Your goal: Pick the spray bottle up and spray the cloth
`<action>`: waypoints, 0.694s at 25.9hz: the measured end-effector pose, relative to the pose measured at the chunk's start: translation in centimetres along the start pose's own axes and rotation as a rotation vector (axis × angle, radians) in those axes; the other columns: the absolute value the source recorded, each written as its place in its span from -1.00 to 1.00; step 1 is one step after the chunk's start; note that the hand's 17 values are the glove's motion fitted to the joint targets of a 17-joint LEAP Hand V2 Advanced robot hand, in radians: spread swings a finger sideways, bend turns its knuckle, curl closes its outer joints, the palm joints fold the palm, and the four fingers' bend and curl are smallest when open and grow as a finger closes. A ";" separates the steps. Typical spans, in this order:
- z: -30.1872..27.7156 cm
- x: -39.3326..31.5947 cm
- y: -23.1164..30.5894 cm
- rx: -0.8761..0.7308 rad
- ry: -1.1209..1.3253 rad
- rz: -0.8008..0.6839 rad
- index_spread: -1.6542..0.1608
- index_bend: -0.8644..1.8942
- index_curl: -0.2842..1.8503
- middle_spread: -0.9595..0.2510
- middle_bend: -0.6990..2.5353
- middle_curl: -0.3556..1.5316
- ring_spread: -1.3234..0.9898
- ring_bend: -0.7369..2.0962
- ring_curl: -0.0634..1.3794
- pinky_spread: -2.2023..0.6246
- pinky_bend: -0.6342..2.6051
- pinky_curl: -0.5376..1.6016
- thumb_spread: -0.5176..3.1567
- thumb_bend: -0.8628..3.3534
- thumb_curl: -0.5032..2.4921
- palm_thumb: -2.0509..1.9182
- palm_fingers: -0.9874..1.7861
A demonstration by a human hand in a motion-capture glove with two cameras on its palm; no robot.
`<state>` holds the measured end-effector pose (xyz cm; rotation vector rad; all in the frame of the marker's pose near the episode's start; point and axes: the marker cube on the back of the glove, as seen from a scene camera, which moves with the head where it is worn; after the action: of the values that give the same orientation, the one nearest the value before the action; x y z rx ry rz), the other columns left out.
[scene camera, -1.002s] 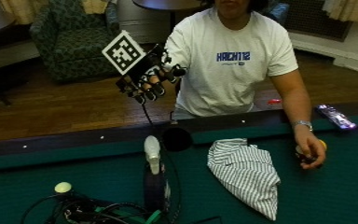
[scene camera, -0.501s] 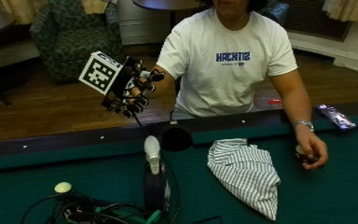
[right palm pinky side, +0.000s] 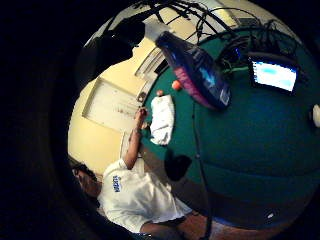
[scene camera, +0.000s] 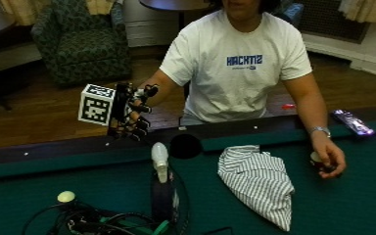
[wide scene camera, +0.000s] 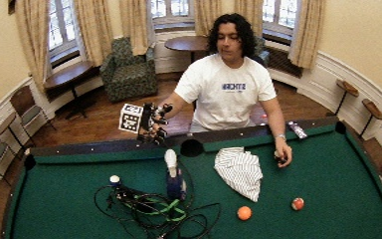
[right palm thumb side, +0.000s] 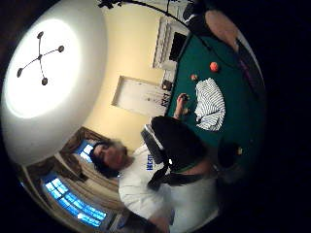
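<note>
Hovering right hand (scene camera: 132, 113) above table rail (scene camera: 77, 152), apart from spray bottle (scene camera: 160, 183), cloth (scene camera: 258, 181).

The person's right hand (scene camera: 130, 113) is raised in the air with the elbow bent and the forearm reaching forward from the shoulder. Its gloved fingers (scene camera: 139, 128) are loosely curled and hold nothing. The left arm hangs nearly straight down, and the bare left hand (scene camera: 327, 157) rests low at the wrist, fingers curled.
</note>
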<state>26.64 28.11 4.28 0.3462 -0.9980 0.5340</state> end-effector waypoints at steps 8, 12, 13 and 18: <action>-1.9 3.0 0.4 0.167 -0.003 0.072 0.36 -0.31 -0.48 0.39 -0.44 -0.28 0.07 -0.22 -0.46 0.70 -0.45 -0.17 -0.11 -0.57 -0.45 0.34 0.23; -2.5 4.1 0.2 0.280 0.001 0.094 0.38 -0.30 -0.49 0.34 -0.43 -0.27 0.04 -0.19 -0.45 0.65 -0.44 -0.17 -0.12 -0.56 -0.43 0.41 0.32; -2.5 4.3 0.1 0.290 0.005 0.101 0.38 -0.31 -0.49 0.34 -0.43 -0.26 0.04 -0.19 -0.44 0.64 -0.43 -0.17 -0.12 -0.55 -0.43 0.42 0.32; -1.7 5.0 -1.2 0.285 0.024 0.136 0.39 -0.30 -0.49 0.31 -0.43 -0.24 0.02 -0.18 -0.41 0.61 -0.44 -0.16 -0.14 -0.56 -0.42 0.45 0.30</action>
<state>30.61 29.33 7.69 0.5260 -0.9270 0.8050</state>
